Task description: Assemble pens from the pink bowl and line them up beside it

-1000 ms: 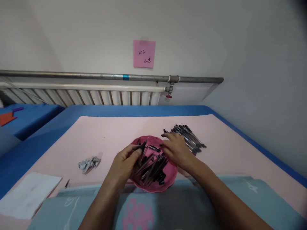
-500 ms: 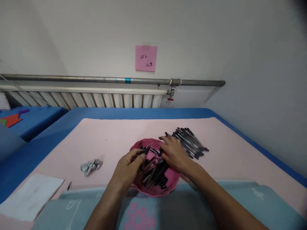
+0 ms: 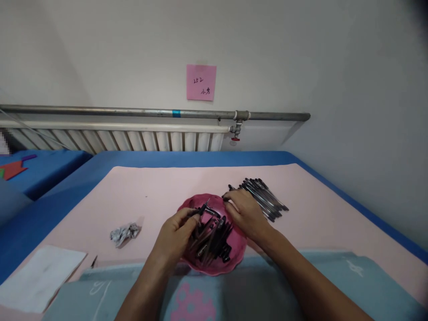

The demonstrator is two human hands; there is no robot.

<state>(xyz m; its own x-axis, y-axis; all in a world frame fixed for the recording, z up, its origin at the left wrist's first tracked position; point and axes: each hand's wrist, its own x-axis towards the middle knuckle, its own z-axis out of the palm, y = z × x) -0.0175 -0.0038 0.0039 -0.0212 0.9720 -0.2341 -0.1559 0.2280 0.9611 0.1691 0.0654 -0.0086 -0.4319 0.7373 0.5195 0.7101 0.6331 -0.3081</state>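
Note:
My left hand [image 3: 178,229] is over the left side of a pink bowl [image 3: 238,258] with a wavy rim. Its thumb and fingers pinch a black pen [image 3: 202,208], whose thin tip points up and to the right. Inside the bowl lie several loose dark pen parts and black caps [image 3: 226,253]. My right hand [image 3: 245,211] is at the bowl's right rim with its fingers curled together. Something small and dark shows at its fingertips, too unclear to name. Just beyond that hand, a row of capped clear pens [image 3: 267,198] lies side by side on the pink sheet.
A crumpled silvery wrapper [image 3: 124,234] and a white cloth or paper [image 3: 42,276] lie to the left, with a small dark pointed piece [image 3: 94,261] near them. Blue-grey fabric [image 3: 321,281] covers the front edge. A radiator [image 3: 150,140] and pipe run along the wall.
My right hand has drawn its fingers in and pulled back slightly from inside the bowl to its rim, uncovering more of the contents. The left hand still pinches the pen.

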